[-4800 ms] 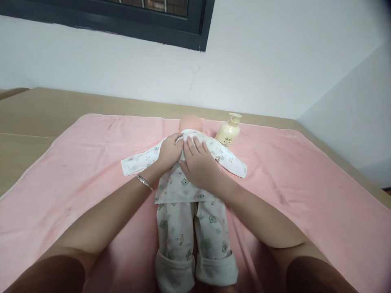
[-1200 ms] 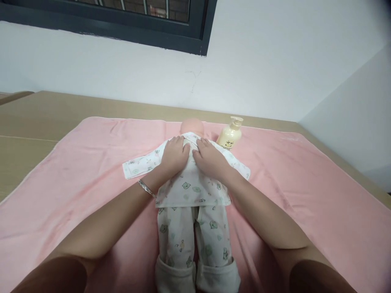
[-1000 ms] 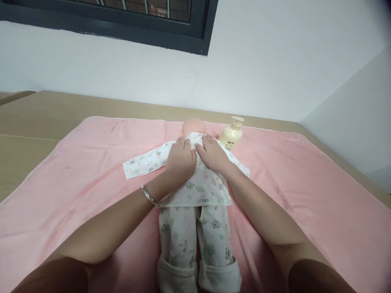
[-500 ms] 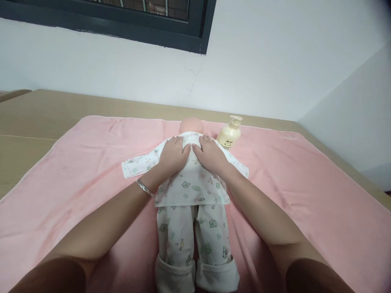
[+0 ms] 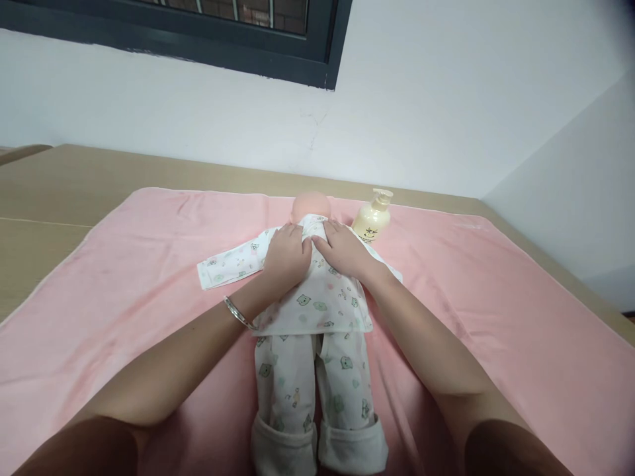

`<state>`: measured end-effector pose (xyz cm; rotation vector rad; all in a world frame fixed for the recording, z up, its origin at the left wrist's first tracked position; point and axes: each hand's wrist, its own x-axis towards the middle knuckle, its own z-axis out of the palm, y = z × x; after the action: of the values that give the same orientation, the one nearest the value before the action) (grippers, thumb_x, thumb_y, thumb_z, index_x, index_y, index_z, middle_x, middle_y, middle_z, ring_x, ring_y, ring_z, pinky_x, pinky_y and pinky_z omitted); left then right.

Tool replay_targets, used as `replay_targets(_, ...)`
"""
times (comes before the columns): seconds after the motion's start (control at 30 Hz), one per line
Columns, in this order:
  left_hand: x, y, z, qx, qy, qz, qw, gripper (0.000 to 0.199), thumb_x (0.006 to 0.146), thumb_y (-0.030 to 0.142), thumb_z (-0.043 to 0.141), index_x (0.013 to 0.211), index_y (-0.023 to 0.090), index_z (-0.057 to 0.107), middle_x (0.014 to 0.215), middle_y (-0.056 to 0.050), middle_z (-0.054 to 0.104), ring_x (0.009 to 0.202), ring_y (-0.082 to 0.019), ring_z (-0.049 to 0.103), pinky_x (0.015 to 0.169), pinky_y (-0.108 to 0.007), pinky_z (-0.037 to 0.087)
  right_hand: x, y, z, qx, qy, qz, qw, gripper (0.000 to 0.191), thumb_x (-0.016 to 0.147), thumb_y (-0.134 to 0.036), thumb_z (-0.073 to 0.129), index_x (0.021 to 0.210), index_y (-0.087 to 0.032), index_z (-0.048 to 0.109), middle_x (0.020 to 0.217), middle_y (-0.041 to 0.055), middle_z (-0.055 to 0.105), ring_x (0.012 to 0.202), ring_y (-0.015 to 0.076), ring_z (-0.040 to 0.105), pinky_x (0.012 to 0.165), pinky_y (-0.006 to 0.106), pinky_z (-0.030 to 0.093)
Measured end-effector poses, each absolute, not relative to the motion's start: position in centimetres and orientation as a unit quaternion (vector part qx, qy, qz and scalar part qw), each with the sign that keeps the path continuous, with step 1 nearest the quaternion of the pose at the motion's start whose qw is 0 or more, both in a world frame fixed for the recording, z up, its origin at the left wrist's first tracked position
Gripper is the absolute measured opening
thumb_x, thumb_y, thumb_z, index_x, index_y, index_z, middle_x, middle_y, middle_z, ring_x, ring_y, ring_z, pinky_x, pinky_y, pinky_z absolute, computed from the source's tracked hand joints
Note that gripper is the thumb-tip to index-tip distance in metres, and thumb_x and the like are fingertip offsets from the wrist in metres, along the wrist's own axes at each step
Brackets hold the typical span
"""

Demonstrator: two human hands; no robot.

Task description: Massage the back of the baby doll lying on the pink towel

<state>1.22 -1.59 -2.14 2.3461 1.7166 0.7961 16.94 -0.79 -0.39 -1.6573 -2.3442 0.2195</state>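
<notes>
A baby doll lies stretched out on a pink blanket (image 5: 163,311), the bald back of its head (image 5: 311,203) at the far end. It wears a white printed shirt (image 5: 317,307) and matching trousers (image 5: 292,383) with rolled-up cuffs. My left hand (image 5: 288,254) rests flat on the upper left of the shirt, a silver bangle (image 5: 238,313) on that wrist. On the upper right lies my right hand (image 5: 344,248), also flat, its thumb close to the left thumb. Both hands are open and grip nothing. The doll's face is hidden.
A cream pump bottle (image 5: 373,217) stands on the blanket just right of the doll's head. Beyond the blanket runs the wooden table top (image 5: 163,168), against a white wall (image 5: 421,112). A dark window frame (image 5: 278,63) is above.
My left hand has shifted slightly right on the doll's back, its fingers now closer together. The right hand has stayed nearly in place, covering a little more of the right sleeve.
</notes>
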Motion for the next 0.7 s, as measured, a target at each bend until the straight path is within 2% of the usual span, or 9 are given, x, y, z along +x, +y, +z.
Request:
replay_targets(0.17,0.3,-0.3,-2.0,0.781,0.549,0.263,0.140,0.035,0.100,0.030,0.031,0.108,0.013,0.061,0.118,-0.015,0.066,0.112,-0.027,0.059,0.104,-0.044,0.045,15.5,-3.3,0.7,-0.602,-0.793,0.042,0.085,0.056,0.102,-0.039,0.027,0.133,-0.001,0.054,0.141,0.0253,0.055,0.135,0.0340,0.049,0.113,0.044,0.037)
replay_targets(0.27,-0.2,0.6,-2.1,0.786,0.531,0.272,0.162,0.039,0.103,0.032,0.025,0.097,0.016,0.061,0.108,-0.013,0.067,0.103,-0.025,0.061,0.099,-0.042,0.047,14.7,-4.5,1.1,-0.609,-0.791,0.010,0.063,0.056,0.101,-0.033,0.030,0.136,0.005,0.051,0.144,0.0282,0.052,0.140,0.0362,0.044,0.117,0.044,0.033)
replay_targets(0.33,-0.2,0.9,-2.2,0.787,0.531,0.274,0.156,0.039,0.103,0.031,0.026,0.094,0.017,0.060,0.106,-0.013,0.068,0.101,-0.024,0.061,0.098,-0.042,0.048,14.7,-4.4,1.0,-0.605,-0.792,0.025,0.070,0.056,0.101,-0.032,0.028,0.137,0.005,0.050,0.146,0.0275,0.050,0.142,0.0359,0.041,0.118,0.045,0.032)
replay_targets(0.43,0.0,0.4,-2.1,0.792,0.535,0.257,0.144,0.039,0.102,0.030,0.027,0.100,0.014,0.063,0.112,-0.014,0.067,0.107,-0.025,0.060,0.102,-0.043,0.046,15.2,-3.0,0.4,-0.613,-0.779,0.089,0.099,0.061,0.102,-0.039,0.025,0.143,0.001,0.045,0.153,0.0248,0.042,0.148,0.0360,0.033,0.120,0.046,0.031)
replay_targets(0.57,0.8,-1.3,-2.0,0.795,0.554,0.228,0.092,0.043,0.102,0.033,0.032,0.122,0.005,0.059,0.128,-0.021,0.061,0.126,-0.031,0.052,0.112,-0.048,0.039,16.0,-0.8,-0.6,-0.640,-0.750,0.114,0.121,0.071,0.100,-0.047,0.029,0.153,0.000,0.030,0.161,0.0247,0.028,0.153,0.0389,0.020,0.123,0.049,0.023)
replay_targets(0.7,0.9,-1.8,-1.9,0.812,0.530,0.234,0.063,0.041,0.101,0.026,0.029,0.122,0.006,0.058,0.129,-0.021,0.060,0.129,-0.030,0.050,0.114,-0.047,0.039,15.8,-1.1,-0.5,-0.618,-0.771,0.099,0.117,0.066,0.100,-0.044,0.027,0.148,0.000,0.039,0.157,0.0235,0.038,0.149,0.0371,0.031,0.122,0.048,0.027)
